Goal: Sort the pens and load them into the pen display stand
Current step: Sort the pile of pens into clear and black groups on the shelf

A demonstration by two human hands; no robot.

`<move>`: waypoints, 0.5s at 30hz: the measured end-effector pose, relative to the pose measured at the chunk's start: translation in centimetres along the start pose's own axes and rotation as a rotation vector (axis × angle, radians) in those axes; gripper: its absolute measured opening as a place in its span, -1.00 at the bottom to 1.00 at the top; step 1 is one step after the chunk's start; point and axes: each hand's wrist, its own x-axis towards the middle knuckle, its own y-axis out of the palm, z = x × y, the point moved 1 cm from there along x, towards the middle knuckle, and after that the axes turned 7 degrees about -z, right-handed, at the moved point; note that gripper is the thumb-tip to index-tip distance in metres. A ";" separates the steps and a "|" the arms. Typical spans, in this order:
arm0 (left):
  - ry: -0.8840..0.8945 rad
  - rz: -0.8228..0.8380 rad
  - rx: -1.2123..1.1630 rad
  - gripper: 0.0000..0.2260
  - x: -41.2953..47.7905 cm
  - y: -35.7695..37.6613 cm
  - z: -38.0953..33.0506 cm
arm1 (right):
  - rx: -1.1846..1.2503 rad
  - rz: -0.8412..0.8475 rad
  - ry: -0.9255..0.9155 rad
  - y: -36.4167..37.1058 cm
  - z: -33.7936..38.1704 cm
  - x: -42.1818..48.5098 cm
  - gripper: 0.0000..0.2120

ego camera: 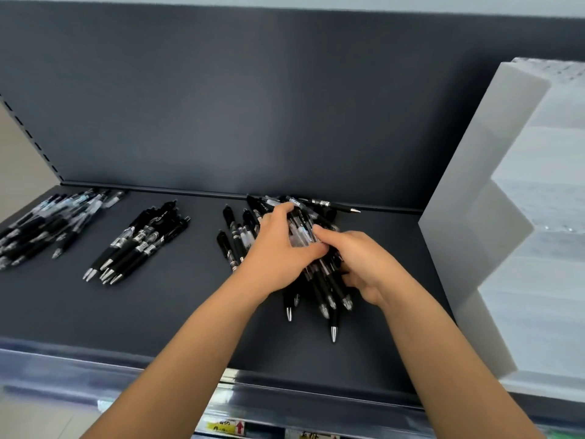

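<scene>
Three heaps of black click pens lie on a dark shelf [177, 315]. A far-left heap [47, 226] has clear barrels, a middle heap [142, 242] is mostly solid black. Both of my hands are on the right heap [316, 280]. My left hand [278, 251] curls over the top of a bundle of pens from the left, and my right hand [364, 264] grips the same bundle from the right. Pen tips stick out below my hands toward me. The white stepped pen display stand [493, 217] rises at the right end of the shelf.
The shelf's dark back panel [253, 106] stands straight behind the heaps. One black pen [335, 205] lies along the back edge. The shelf's front lip [285, 388] carries a clear price strip with a yellow label [224, 427] below.
</scene>
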 end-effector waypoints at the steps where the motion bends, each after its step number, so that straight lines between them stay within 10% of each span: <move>1: 0.031 0.000 0.028 -0.24 -0.2 0.1 -0.2 | 0.019 0.019 0.003 0.1 0.0 -0.2 -0.63; 15: 0.082 0.235 -0.042 -0.46 -1.7 1.6 -1.7 | 0.461 0.063 0.052 -0.1 -0.3 -1.1 -0.73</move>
